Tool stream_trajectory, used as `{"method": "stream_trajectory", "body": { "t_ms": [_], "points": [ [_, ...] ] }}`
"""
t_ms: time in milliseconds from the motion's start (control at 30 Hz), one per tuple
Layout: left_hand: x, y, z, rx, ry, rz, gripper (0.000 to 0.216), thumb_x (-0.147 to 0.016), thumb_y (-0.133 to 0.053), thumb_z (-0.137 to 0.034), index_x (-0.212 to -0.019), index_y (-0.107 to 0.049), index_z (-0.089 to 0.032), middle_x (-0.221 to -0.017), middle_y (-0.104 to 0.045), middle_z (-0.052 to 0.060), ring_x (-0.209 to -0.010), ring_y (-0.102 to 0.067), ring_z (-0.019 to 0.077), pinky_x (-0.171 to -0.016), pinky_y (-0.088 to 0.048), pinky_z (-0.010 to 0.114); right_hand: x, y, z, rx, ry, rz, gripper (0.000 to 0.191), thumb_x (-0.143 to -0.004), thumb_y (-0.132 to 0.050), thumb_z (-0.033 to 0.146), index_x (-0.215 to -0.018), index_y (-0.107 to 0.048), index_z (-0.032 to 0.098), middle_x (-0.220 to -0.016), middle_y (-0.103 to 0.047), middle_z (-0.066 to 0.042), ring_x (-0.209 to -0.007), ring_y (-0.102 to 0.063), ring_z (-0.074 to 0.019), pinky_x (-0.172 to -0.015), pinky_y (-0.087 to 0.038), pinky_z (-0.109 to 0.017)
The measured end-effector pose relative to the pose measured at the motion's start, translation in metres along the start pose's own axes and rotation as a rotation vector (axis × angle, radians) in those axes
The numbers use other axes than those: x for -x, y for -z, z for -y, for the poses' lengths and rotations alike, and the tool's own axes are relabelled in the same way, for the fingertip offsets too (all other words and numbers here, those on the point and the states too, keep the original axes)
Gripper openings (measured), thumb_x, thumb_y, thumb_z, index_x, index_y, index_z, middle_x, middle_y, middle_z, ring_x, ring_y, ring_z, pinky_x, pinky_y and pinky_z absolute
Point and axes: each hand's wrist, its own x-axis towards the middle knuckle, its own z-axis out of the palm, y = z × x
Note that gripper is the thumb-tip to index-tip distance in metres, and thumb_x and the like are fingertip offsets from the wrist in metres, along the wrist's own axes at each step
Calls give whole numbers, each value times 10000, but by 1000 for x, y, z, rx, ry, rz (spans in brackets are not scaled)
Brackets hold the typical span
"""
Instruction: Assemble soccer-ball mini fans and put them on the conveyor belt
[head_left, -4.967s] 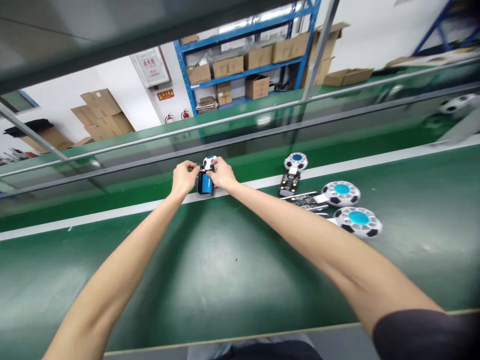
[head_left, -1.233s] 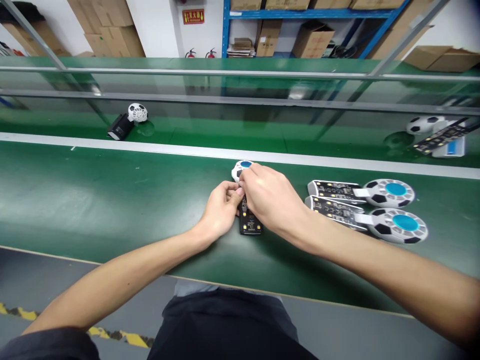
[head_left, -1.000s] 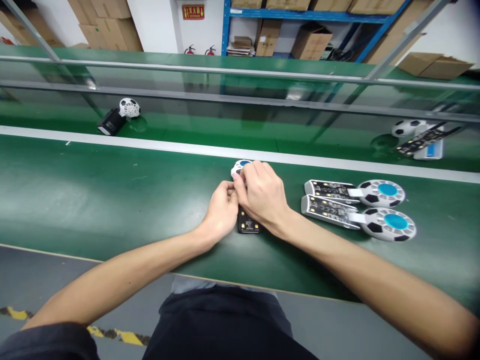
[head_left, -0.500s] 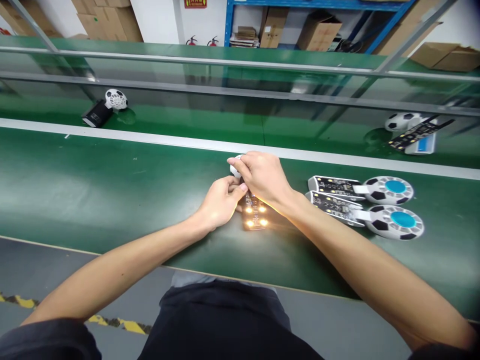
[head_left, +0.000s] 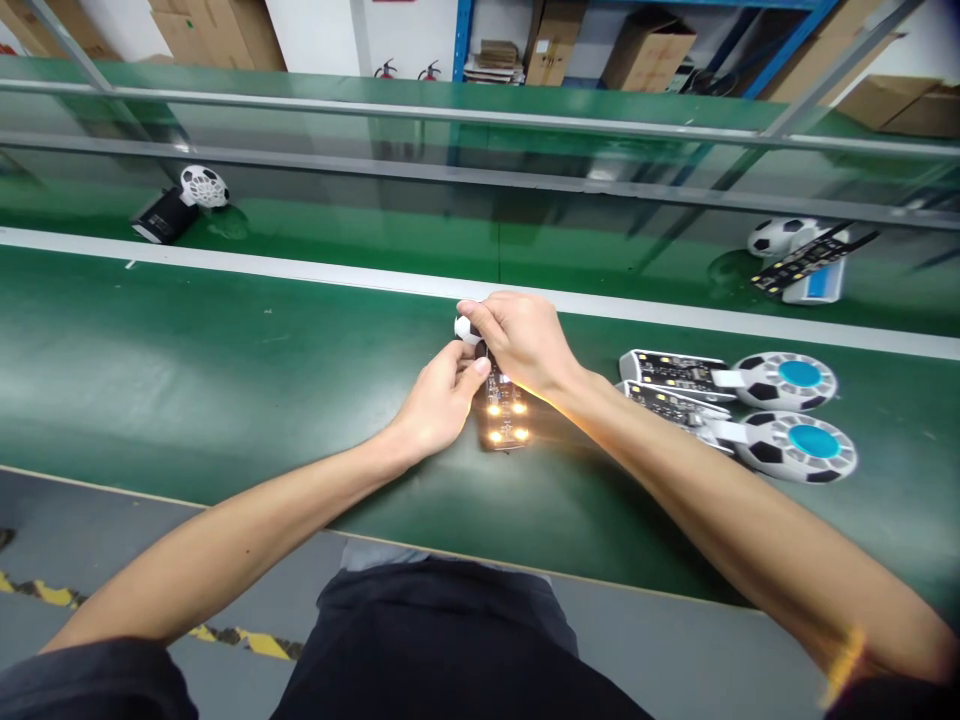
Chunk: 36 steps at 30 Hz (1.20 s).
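A handheld fan with a football-patterned head (head_left: 466,328) and an exposed circuit board (head_left: 508,418) is between my hands, several of its lamps glowing yellow. My left hand (head_left: 448,393) is closed on the fan's left side, its thumb near the top of the board. Over the neck and head, my right hand (head_left: 525,340) is closed with fingers curled, covering much of the head. What its fingertips touch is hidden. Right of my hands lie two more open-bodied fans, an upper fan (head_left: 787,382) and a lower fan (head_left: 796,447), with blue discs on their heads.
Beyond the white strip (head_left: 300,275), a black-bodied fan (head_left: 169,212) lies on the green belt at far left. Another fan (head_left: 780,238) with a loose circuit board (head_left: 799,260) across it lies at far right. A metal rail (head_left: 420,168) runs behind.
The fans on the far belt have shifted left. My hands and the held fan have stayed nearly in place, with the lamps still lit.
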Motion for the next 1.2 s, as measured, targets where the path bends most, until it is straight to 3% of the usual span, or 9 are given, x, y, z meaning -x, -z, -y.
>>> {"method": "stream_trajectory", "body": {
  "t_ms": [200,300,333,433,533,600,700,900,1200],
  "points": [
    [-2,1,2,114,20,45,143,-932,-536,-287,-965,-508,-150,-1002,-657,79,-824,-659,154,-755,-567,302,2,1,-1,-172,-53,-95,556,-1009,-357,469,-560,-493,171,-590,-537,-13,-586,-476,-124,-604,-314,-267],
    [0,5,1,41,4,16,170,-966,-464,-295,-1028,-523,-148,-1052,-651,87,-849,-655,155,-755,-565,294,18,14,-3,-239,-51,-94,309,-975,-458,379,-805,-605,166,-824,-646,-40,-700,-548,-145,-662,-386,-270],
    [1,6,0,3,6,8,188,-976,-434,-296,-1049,-526,-149,-1057,-649,89,-847,-655,158,-752,-565,299,27,18,-4,-246,-95,-71,238,-953,-498,370,-917,-617,167,-904,-662,-53,-722,-564,-153,-668,-407,-278],
    [4,12,-3,-164,14,27,255,-992,-365,-300,-1116,-534,-154,-987,-657,87,-780,-649,167,-727,-563,332,53,25,-7,-318,-293,122,319,-913,-560,417,-1099,-608,163,-952,-691,-75,-697,-607,-171,-636,-455,-302],
    [7,17,-9,-414,-109,-48,304,-982,-386,-293,-1238,-495,-169,-1062,-634,99,-837,-633,179,-806,-552,378,69,20,-5,-452,-325,221,322,-933,-528,362,-1179,-600,167,-991,-710,-79,-799,-658,-198,-712,-498,-328],
    [7,17,-13,-578,-282,-115,385,-962,-427,-249,-1344,-429,-202,-1225,-552,111,-991,-602,191,-927,-516,397,73,15,-3,-513,-305,186,305,-947,-496,313,-1196,-601,174,-1007,-711,-74,-879,-663,-211,-768,-502,-339],
    [5,13,-14,-740,-459,-72,407,-950,-402,-169,-1347,-463,-234,-1316,-449,104,-1131,-540,196,-1007,-473,371,72,8,3,-527,-273,121,276,-966,-444,286,-1139,-636,188,-977,-710,-57,-908,-653,-215,-782,-490,-336],
    [-2,9,-8,-731,-511,-84,358,-937,-360,-93,-1202,-577,-197,-1230,-500,90,-1142,-546,187,-1028,-469,360,72,-1,11,-487,-283,2,335,-989,-363,292,-1080,-666,181,-927,-704,-49,-786,-622,-196,-716,-454,-323],
    [-2,10,-8,-676,-593,-100,345,-932,-379,-62,-1167,-578,-215,-1181,-531,73,-1130,-539,171,-1038,-466,373,74,-16,9,-581,-345,-124,360,-982,-385,325,-1125,-678,171,-957,-719,-58,-854,-644,-210,-768,-463,-333]
  ]
}}
